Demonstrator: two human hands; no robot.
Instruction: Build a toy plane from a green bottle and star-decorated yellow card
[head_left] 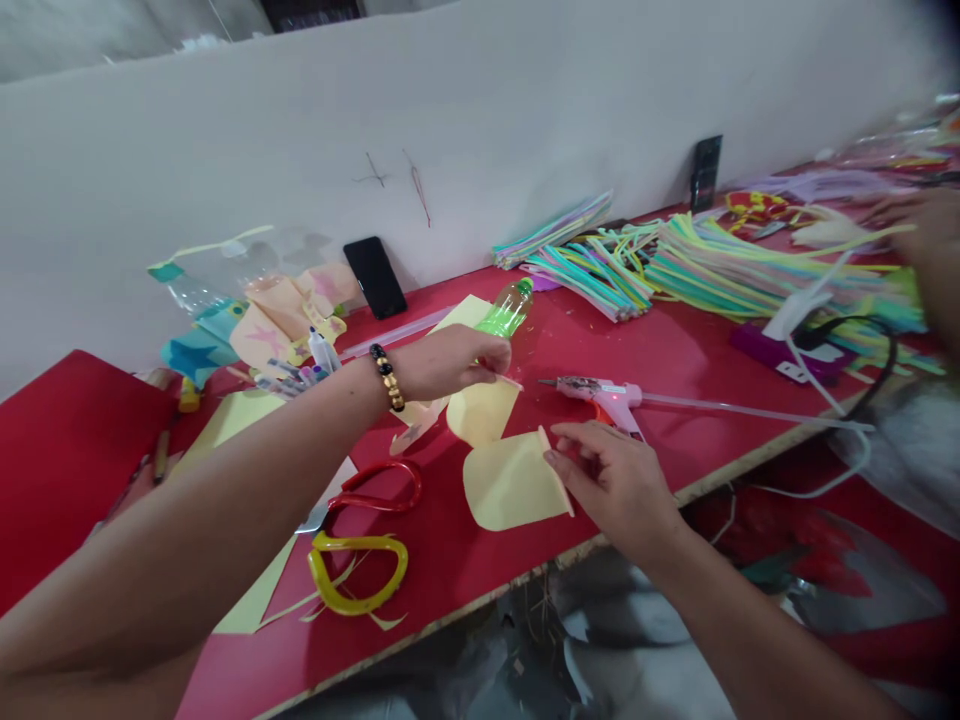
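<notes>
My left hand (450,362) pinches a yellow cutout (484,412) above the red table (450,590). My right hand (616,490) sits at a second cutout's (510,482) edge, grip unclear, with a pink glue gun (600,396) just beyond.

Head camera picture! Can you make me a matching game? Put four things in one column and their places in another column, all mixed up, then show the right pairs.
Things:
1. phone
2. bracelet
3. glue gun
4. yellow paper

Places:
A. pinched in the left hand
B. leaning on the white wall
C. around the left wrist
D. lying on the red table near the right hand

Right pairs: 1-B, 2-C, 3-D, 4-A.
</notes>
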